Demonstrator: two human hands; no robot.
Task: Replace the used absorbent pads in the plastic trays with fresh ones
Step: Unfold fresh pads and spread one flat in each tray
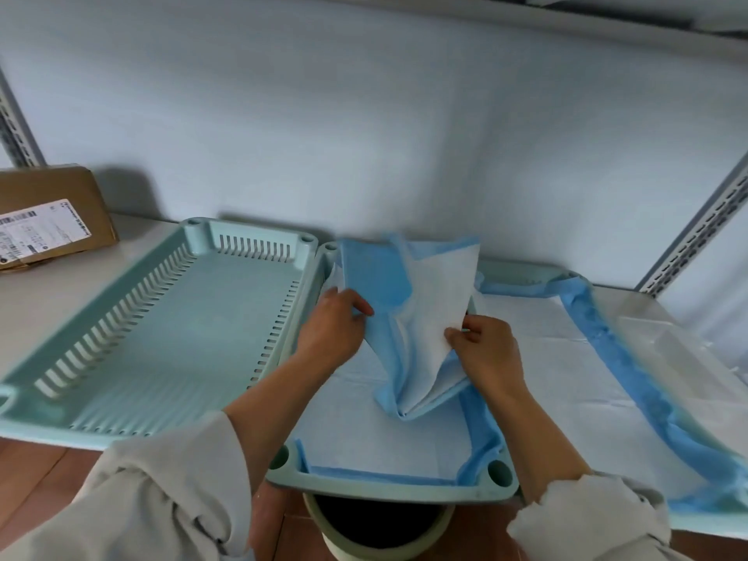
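Three mint plastic trays sit side by side on a white shelf. The left tray (pixel 44 415) holds no pad. The middle tray (pixel 388 485) has a blue-edged white pad (pixel 344 427) lying in it. Above it, a crumpled blue and white pad (pixel 421 301) is lifted up on end. My left hand (pixel 334 330) pinches its left blue edge, and my right hand (pixel 483 350) pinches its white right side. The right tray (pixel 522 271) is lined with another pad (pixel 566 370) whose blue border drapes over the rim.
A brown cardboard box (pixel 52 212) with a label stands at the back left of the shelf. A round green bin (pixel 380 528) with a dark opening sits on the floor below the middle tray. Clear plastic wrap (pixel 672 350) lies at the far right. Slotted shelf uprights flank both sides.
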